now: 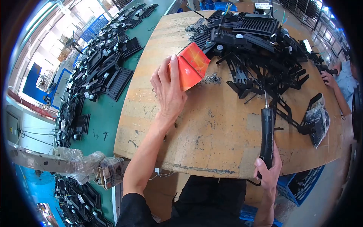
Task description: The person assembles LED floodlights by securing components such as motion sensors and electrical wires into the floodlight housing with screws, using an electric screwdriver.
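Observation:
My left hand [168, 89] rests on the wooden table [211, 136], its fingers against an orange-red folded cardboard box [193, 66]. My right hand [268, 172] grips a black electric screwdriver [267, 132] at the table's near edge, its bit pointing away from me toward a heap of black metal brackets and lamp housings [261, 49]. A small cluster of screws [213, 78] lies just right of the box.
A green bench [102, 117] on the left carries rows of black ribbed housings. A plastic bag with black parts [319, 119] sits at the table's right. Another person's hand [328, 78] works at the far right. Blue crates [298, 185] stand below the table.

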